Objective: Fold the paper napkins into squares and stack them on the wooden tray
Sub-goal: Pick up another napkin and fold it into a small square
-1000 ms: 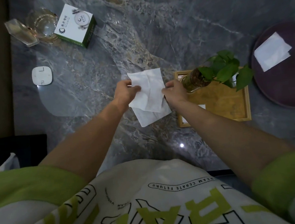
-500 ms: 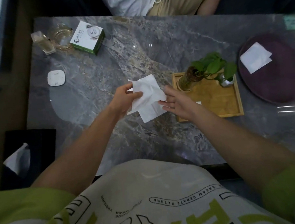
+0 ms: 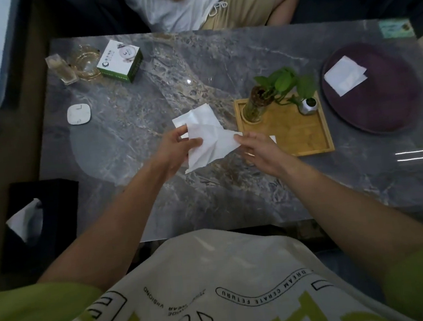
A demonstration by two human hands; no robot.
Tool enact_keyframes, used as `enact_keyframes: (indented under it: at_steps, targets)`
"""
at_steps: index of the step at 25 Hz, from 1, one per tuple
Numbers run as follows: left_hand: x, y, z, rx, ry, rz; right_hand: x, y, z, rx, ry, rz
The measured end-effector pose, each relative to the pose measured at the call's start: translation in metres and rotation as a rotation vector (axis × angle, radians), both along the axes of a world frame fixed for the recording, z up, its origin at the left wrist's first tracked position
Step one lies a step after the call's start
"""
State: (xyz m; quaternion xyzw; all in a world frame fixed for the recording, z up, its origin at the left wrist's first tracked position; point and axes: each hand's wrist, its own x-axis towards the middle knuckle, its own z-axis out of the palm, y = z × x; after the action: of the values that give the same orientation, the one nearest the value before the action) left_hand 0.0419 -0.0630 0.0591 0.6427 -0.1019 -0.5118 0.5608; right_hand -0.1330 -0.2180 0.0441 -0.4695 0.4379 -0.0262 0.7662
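Mid-fold. Napkin (image 3: 207,137) held above desk (image 3: 149,109), just left of tray (image 3: 303,140). Left hand (image 3: 176,150) pinching its left edge; right hand (image 3: 258,148), fingers loosely spread, touching right corner. Next, probably: match corners, crease, set on tray.

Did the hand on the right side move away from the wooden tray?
No. The right hand stays beside the wooden tray, at its near left corner. A second ago it pinched the napkin closed-fingered; now its fingers are spread, touching the napkin's right corner.
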Motion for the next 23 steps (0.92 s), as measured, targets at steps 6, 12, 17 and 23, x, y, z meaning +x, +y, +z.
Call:
enact_keyframes:
  at_steps: [6,12,17,23]
  targets:
    - [-0.039,-0.011,0.009,-0.002,-0.002,0.014,-0.028,-0.022,0.017,-0.031,-0.085,0.033]
    - [-0.064,-0.022,0.017,-0.053,-0.010,0.034,-0.046,-0.043,0.032,-0.121,-0.075,0.049]
    - [-0.070,-0.034,0.020,-0.076,-0.028,0.043,-0.062,-0.052,0.039,-0.131,-0.098,0.004]
    - [-0.066,-0.040,0.024,-0.080,-0.053,0.012,-0.073,-0.059,0.045,-0.077,-0.162,0.010]
